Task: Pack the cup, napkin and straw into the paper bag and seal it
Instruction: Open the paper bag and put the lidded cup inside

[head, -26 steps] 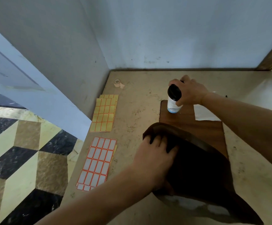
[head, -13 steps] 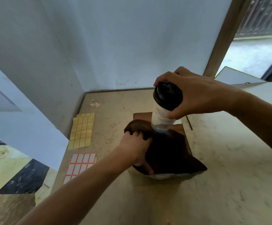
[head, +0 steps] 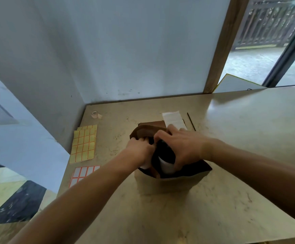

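Pale walls corner a marbled tabletop [head: 213, 199]; at its middle a brown bag [head: 192, 169] lies with its mouth open toward the person; the left hand [head: 139, 150] grips the mouth's left edge, holding it wide; the right hand [head: 183, 148] is wrapped round the cup [head: 166, 164], which sits part-way inside the mouth, long axis tilted, its white wall showing just below the right fingers. The napkin [head: 174, 118] lies just beyond the right hand; the straw [head: 191, 121] lies beside it, pointing away; the right hand looks nearer to both.
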Demonstrator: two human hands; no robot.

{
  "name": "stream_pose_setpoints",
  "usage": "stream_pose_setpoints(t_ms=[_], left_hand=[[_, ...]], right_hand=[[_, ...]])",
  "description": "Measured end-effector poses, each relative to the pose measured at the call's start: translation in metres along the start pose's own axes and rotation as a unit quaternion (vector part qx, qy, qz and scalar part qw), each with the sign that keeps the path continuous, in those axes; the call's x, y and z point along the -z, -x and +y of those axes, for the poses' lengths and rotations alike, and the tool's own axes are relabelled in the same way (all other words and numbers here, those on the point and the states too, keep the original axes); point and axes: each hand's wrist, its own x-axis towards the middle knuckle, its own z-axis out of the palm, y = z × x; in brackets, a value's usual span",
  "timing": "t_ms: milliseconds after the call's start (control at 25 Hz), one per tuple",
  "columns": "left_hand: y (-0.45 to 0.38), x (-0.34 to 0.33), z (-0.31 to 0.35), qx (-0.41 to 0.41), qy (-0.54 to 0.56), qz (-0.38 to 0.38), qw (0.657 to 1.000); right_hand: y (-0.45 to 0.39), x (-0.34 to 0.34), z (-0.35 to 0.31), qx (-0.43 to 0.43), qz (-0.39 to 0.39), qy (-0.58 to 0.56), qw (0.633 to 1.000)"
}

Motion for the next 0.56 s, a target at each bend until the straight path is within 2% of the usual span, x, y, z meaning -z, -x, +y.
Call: stream_pose_setpoints(t_ms=[240, 400, 560], left_hand=[[0.004, -0.002, 0.0, 0.008, 0.01, 0.02, 1.0], [0.004, -0.008, -0.002, 0.008, 0.012, 0.028, 1.0], [0.005, -0.012, -0.007, -0.007, 0.039, 0.042, 0.998]], right_hand=[[-0.036, -0.039, 0.012, -0.04, -0.107, 0.074, 0.991], [-0.056, -0.064, 0.011, -0.022, -0.127, 0.156, 0.979], [-0.073, -0.082, 0.012, 0.026, -0.133, 0.148, 0.98]])
